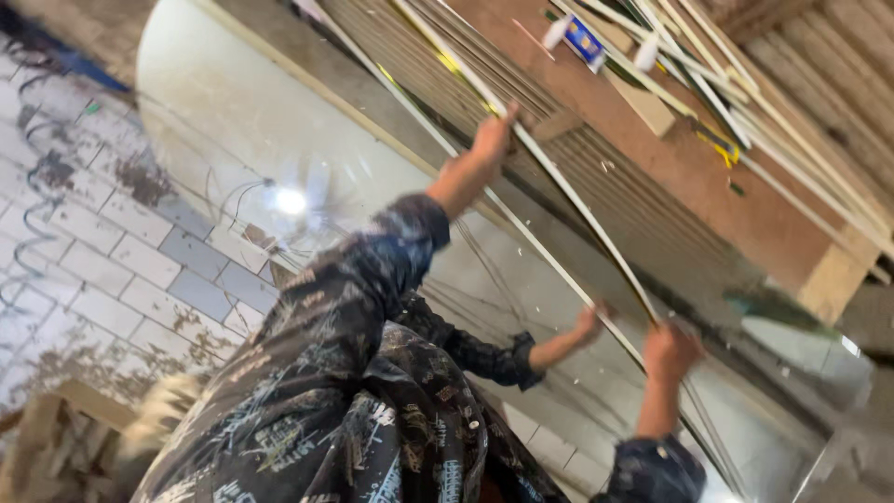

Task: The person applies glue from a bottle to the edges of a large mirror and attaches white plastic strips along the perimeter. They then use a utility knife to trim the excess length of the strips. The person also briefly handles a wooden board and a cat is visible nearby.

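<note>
With our left hand (494, 135) and right hand (670, 352) both closed on the thin white trim strip (568, 200) along the edge of the mirror (233, 112), we judge that uneven pressure could bow the strip loose or crack the glass.

Loose white trim strips (745, 102) crowd the workbench (689, 177) at two o'clock; open tiled floor (93, 261) lies at nine o'clock.

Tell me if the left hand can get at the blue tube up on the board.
Probably not as things stand: the left hand is shut on the strip with its arm stretched, and the tube lies farther up the board.
</note>
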